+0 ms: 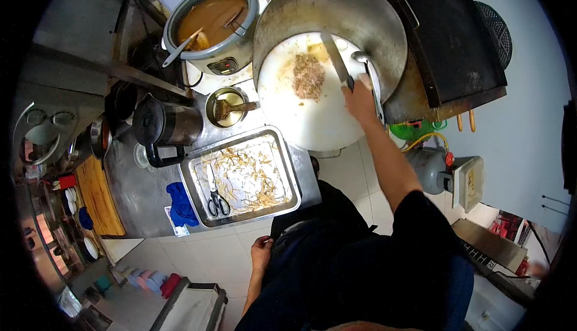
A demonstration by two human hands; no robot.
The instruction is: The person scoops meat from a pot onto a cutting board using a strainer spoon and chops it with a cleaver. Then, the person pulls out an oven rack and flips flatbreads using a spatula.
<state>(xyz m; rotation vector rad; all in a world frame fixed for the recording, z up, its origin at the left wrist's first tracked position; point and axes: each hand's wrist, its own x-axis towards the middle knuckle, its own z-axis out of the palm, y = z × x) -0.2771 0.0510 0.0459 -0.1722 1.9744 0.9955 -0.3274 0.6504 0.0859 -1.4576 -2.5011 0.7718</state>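
My right hand [362, 101] is closed around the handle of a knife [336, 60]. Its long blade points away from me above a round white cutting board [300, 130]. Left of the blade, a small heap of chopped meat [308, 77] lies on the board. A metal ladle [374, 81] rests at the board's right edge, close beside my right hand. Low at my side, against my dark clothing, hangs my left hand [261, 253]. Its fingers are curled, and whatever they may hold is hidden.
A large metal pot [336, 9] stands behind the board. Leftward are a cooker of brown liquid [210, 21], a small pot with a brush [225, 107], a dark jug [165, 124], and a metal tray [288, 181] bearing scissors [217, 203] and scraps. A gas cylinder [428, 172] stands right.
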